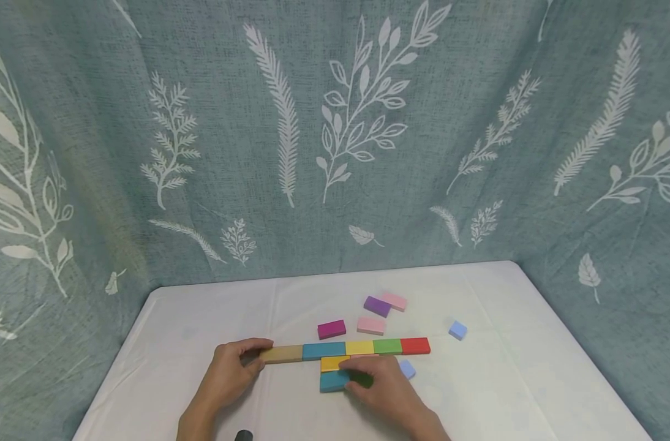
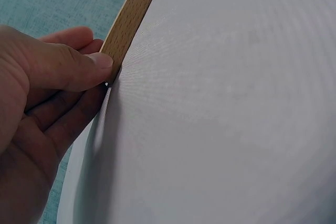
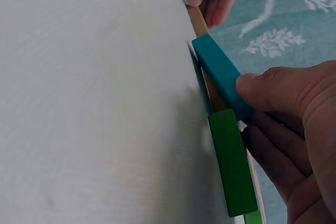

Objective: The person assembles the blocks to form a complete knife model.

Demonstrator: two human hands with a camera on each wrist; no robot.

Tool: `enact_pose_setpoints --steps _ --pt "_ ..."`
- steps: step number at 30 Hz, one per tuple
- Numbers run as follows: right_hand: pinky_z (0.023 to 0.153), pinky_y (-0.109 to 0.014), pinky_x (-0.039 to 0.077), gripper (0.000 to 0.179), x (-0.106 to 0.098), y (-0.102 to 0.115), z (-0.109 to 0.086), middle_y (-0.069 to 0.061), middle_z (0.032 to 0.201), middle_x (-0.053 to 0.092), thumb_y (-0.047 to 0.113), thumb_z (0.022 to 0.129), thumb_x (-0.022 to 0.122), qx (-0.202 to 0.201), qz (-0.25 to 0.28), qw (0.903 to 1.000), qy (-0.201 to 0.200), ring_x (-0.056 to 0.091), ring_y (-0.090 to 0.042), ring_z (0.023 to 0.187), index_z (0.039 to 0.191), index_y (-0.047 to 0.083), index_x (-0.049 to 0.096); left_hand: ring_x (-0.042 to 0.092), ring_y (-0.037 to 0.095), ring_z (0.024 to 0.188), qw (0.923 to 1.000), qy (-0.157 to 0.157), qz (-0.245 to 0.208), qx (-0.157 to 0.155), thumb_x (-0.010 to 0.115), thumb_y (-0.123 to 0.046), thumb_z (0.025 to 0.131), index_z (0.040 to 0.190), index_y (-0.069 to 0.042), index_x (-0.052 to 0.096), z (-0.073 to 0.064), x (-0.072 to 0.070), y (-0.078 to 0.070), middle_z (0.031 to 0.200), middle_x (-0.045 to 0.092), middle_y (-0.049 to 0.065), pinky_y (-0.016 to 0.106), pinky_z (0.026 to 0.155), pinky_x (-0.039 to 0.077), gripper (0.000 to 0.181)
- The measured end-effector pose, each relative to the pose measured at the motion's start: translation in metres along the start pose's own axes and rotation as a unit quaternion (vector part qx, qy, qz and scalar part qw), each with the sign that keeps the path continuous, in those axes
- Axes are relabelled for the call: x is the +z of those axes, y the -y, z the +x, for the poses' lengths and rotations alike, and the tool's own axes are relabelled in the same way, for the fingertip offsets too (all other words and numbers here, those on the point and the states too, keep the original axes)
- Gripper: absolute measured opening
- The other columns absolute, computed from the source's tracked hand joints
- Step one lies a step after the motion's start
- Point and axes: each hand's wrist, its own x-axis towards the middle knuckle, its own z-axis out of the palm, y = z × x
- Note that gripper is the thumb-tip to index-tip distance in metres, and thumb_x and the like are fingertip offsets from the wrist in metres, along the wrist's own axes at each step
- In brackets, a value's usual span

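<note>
The left hand [image 1: 230, 373] has its thumb and fingers drawn together round the outer end of the tan wooden block [image 1: 282, 354], thumb on the near side, fingertips behind. The right hand [image 1: 383, 383] pinches a teal wooden block [image 3: 218, 66]: its thumb presses the end nearest the palm, the other fingers tuck behind, and the gap between them is only the block's thickness. The block's other end points away from the right fingers, toward the left hand.

Bare grain on the tan block suggests solid wood, so the teal one should be light, stiff and hard to damage. Its painted faces look smooth, so a loose pinch might let it slip or pivot. Flat finger pads across the two long sides, nearer the middle than the end, would probably hold it straighter. The dark green block [image 3: 231, 166] lies just beside the right fingertips, and the orange-yellow block [image 1: 334, 364] sits just beyond them; either could be nudged. The longer tan block is best steadied at its free end, where the left fingers are, since its other end meets the blue block [image 1: 324, 351]. The worktop [image 1: 478, 392] is cloth-covered and may ruck under a sideways push.
</note>
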Motion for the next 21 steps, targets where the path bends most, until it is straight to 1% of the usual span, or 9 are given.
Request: enact_pose_setpoints --steps 5,10,17,21 --pt "0.108 -0.036 0.064 0.036 0.0004 0.002 -0.0007 0.012 0.127 0.08 0.017 0.097 0.085 -0.013 -0.03 0.9994 0.006 0.074 -0.01 0.118 0.133 0.021 0.08 0.075 0.031 0.125 1.0 -0.001 0.0 0.004 0.08 0.01 0.09 0.12 -0.011 0.083 0.0003 0.0005 0.0008 0.124 0.082 0.006 0.053 0.113 0.059 0.037" --pt "0.109 -0.038 0.064 0.038 0.0002 0.0045 -0.0006 0.012 0.128 0.08 0.016 0.097 0.085 -0.015 -0.052 0.9985 0.01 0.074 -0.01 0.119 0.134 0.021 0.079 0.075 0.032 0.125 1.0 -0.002 -0.003 0.007 0.081 0.01 0.089 0.12 -0.01 0.083 0.0001 0.0009 0.0007 0.124 0.082 0.006 0.053 0.113 0.058 0.037" --pt "0.11 -0.04 0.063 0.034 0.0041 0.0058 0.0028 0.015 0.126 0.08 0.015 0.099 0.083 -0.028 -0.06 0.9977 0.016 0.073 -0.007 0.116 0.132 0.023 0.08 0.075 0.032 0.125 1.0 -0.004 -0.002 0.006 0.081 0.009 0.089 0.12 -0.01 0.082 -0.0017 0.0018 0.0002 0.124 0.082 0.006 0.053 0.114 0.058 0.037" --pt "0.108 -0.036 0.063 0.031 0.0068 0.0063 0.0059 0.017 0.122 0.08 0.015 0.099 0.083 -0.031 -0.056 0.9975 0.032 0.071 -0.002 0.109 0.129 0.024 0.081 0.075 0.031 0.125 0.9999 -0.007 -0.003 0.008 0.081 0.01 0.089 0.12 -0.01 0.082 -0.0022 0.0029 0.0003 0.124 0.082 0.006 0.053 0.114 0.058 0.037"
